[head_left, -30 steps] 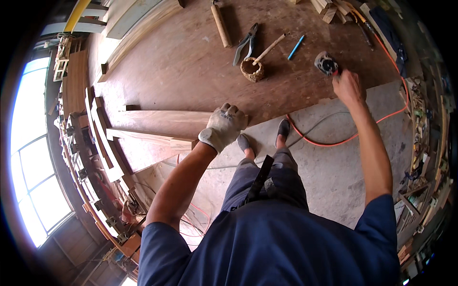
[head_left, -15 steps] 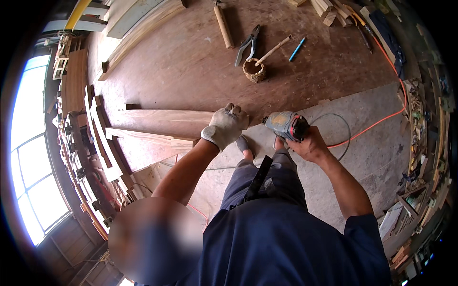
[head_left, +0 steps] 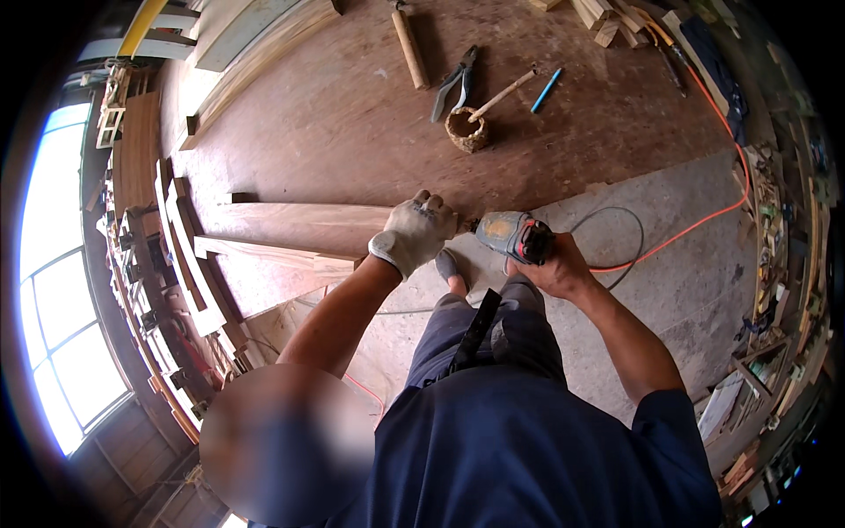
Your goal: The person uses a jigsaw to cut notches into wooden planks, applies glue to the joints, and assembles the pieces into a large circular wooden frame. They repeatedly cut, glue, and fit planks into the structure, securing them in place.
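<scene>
Wooden plank (head_left: 299, 224) at frame centre lies under the gloved left hand (head_left: 414, 233), fingers spread flat; right hand (head_left: 554, 268) fingers wrap the power drill (head_left: 515, 236).

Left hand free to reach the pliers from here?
Probably not as it stands. The gloved left hand is pressed on the plank end beside the drill; the pliers lie well beyond on the floor, nothing between, but past a comfortable stretch.
</scene>
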A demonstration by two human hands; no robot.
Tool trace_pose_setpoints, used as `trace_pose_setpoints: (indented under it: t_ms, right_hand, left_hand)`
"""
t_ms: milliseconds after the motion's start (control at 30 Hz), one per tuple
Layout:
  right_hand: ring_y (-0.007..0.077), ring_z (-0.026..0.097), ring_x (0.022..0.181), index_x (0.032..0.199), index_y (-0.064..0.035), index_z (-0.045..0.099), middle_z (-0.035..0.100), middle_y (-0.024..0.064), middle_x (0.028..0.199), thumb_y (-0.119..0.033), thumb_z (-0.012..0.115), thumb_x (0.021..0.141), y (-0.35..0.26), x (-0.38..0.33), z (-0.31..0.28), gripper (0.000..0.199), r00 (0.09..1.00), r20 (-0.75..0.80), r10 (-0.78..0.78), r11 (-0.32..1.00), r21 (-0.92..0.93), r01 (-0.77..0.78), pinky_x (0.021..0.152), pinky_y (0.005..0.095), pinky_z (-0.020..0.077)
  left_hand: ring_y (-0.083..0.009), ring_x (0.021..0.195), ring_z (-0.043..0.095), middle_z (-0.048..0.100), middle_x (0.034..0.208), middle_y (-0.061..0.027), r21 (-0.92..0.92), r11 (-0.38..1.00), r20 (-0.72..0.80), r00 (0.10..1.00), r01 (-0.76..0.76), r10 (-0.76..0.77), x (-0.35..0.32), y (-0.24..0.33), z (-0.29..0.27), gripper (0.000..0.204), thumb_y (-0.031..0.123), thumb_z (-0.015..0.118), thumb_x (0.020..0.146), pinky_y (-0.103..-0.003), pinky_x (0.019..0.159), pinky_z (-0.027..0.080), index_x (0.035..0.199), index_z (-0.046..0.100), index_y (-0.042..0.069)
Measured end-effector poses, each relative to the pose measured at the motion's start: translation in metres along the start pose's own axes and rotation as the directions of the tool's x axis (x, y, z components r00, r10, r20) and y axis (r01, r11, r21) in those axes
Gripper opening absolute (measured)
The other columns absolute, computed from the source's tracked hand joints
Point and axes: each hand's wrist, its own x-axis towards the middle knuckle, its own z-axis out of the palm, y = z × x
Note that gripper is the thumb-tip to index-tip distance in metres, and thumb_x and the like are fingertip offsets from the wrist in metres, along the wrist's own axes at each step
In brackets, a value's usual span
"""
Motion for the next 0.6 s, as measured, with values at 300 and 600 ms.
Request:
trace_pose_setpoints:
  t_ms: [300, 600]
  right_hand:
    - [0.0315, 0.079, 0.096, 0.108, -0.0053, 0.074, 0.079, 0.0155, 0.095, -0.017, 0.083, 0.088, 0.002, 0.004, 0.007, 0.025, 0.994, -0.032, -0.101, 0.991, -0.094, 0.097, 0.079, 0.0396, 0.0602]
    - [0.0238, 0.079, 0.090, 0.107, -0.0040, 0.075, 0.080, 0.0126, 0.092, -0.015, 0.080, 0.088, -0.006, 0.008, 0.004, 0.022, 0.999, -0.006, -0.045, 0.999, -0.007, 0.045, 0.080, 0.0375, 0.0600]
  left_hand:
    - [-0.0296, 0.106, 0.063, 0.069, 0.105, -0.0079, -0.027, 0.999, -0.018, 0.999, -0.042, 0.041, 0.000, -0.006, 0.017, 0.016, 0.018, 0.066, 0.088, -0.040, 0.089, 0.057, 0.100, 0.073, 0.010]
    - [-0.0296, 0.104, 0.064, 0.069, 0.102, -0.0075, -0.008, 0.996, -0.077, 0.994, -0.085, 0.084, 0.001, -0.009, 0.029, 0.016, 0.018, 0.067, 0.087, -0.040, 0.086, 0.058, 0.099, 0.073, 0.010]
